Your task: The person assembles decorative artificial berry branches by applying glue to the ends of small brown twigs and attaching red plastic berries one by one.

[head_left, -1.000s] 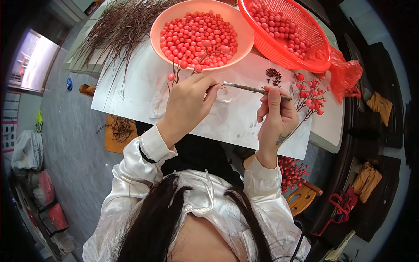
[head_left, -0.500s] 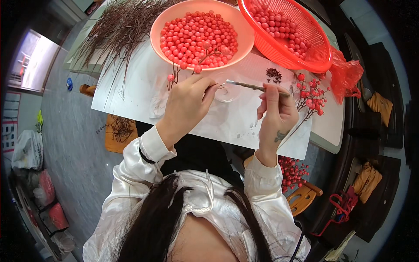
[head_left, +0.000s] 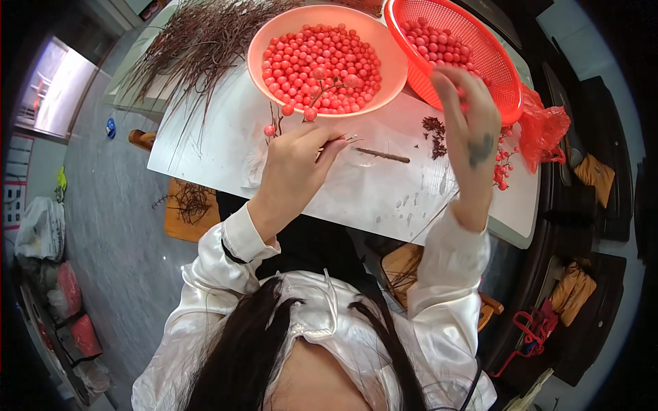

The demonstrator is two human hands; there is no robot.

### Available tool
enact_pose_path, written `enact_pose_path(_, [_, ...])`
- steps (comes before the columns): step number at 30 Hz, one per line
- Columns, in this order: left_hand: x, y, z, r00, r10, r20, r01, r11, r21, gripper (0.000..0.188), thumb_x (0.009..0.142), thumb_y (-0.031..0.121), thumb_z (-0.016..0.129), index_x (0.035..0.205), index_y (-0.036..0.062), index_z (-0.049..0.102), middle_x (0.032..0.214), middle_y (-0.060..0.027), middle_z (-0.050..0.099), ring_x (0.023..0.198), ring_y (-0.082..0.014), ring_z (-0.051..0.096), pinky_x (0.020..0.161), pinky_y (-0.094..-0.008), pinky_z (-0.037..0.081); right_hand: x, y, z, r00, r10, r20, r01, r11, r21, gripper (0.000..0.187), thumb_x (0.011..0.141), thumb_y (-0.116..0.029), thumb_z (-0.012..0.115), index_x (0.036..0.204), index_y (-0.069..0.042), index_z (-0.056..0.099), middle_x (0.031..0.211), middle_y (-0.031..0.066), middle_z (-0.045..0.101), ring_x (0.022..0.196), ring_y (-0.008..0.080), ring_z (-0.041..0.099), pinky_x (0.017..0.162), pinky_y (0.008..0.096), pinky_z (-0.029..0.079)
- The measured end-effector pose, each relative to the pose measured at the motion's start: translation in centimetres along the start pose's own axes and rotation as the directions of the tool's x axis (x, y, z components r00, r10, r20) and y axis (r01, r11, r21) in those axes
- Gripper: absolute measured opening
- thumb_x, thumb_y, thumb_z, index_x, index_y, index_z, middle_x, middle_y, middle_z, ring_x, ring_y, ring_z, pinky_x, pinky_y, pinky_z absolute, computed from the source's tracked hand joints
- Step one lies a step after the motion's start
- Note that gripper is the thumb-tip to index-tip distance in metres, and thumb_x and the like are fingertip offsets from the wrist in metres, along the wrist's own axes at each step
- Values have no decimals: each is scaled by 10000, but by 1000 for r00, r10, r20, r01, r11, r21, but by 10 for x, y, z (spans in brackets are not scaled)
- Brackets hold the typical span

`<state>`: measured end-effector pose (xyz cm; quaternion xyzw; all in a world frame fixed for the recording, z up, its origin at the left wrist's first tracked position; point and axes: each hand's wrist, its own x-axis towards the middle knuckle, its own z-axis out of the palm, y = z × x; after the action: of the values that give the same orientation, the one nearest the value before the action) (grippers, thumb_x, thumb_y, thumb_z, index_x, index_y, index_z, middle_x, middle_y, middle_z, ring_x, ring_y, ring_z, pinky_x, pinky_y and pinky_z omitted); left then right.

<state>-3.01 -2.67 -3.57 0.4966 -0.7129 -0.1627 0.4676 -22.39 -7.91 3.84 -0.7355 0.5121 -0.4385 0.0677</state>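
My left hand (head_left: 296,163) is closed in a pinch on a thin brown twig with pink-red berries (head_left: 310,114). The berries rise above the knuckles, and a fine twig end sticks out past the fingertips. My right hand (head_left: 471,113) is over the near rim of the red basket (head_left: 504,99), its fingers bent and blurred by motion. Something red shows by its fingers, but whether it is held is unclear. A thin brown stick (head_left: 384,156) lies on the white sheet (head_left: 205,154) between my hands.
A pale pink bowl (head_left: 258,65) full of pink-red balls (head_left: 322,65) stands beyond my left hand. Dry brown twigs (head_left: 192,51) are heaped at the far left. Small dark bits (head_left: 435,135), a berry spray (head_left: 504,168) and a red plastic bag (head_left: 545,130) are at the right.
My right hand has let go of the stick, which now lies on the sheet. It has moved up and right to the red basket. My left hand still pinches the twig.
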Motion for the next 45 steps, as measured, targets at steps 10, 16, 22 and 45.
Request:
enact_pose_path(10, [2,3,-1,1000,-15,-18,15,1000,-20,100,757,59,684,822,-8,650,705,-79,625,523,-141,574,487,-232,446,56,66,111,768,-138,626,454,806,-380,64,706,-54,558,658,-91,538,688,92,593,694,298,593,601,387,432])
enact_pose_path(16, [-1,2,1,995,-57,-83,52,997,-60,93,760,57,681,830,1,657,698,-55,624,502,-101,537,471,-223,413,55,71,119,743,-64,666,452,782,-429,54,680,-58,588,667,-99,555,683,97,604,676,307,610,585,410,463])
enact_pose_path(22, [0,7,2,993,-73,-88,66,995,-78,87,749,57,684,814,6,657,684,-38,623,464,-79,449,444,-219,353,55,74,111,768,-127,628,480,764,-431,44,668,-40,585,680,-59,547,695,134,598,694,331,605,584,419,474])
enact_pose_path(45, [-7,36,-13,992,-118,-49,103,967,-232,51,752,-13,644,801,-2,638,654,1,579,463,-19,359,427,-184,262,-69,-20,14,849,282,448,-529,423,736,216,864,-94,580,1013,62,583,950,129,630,878,173,623,764,277,518])
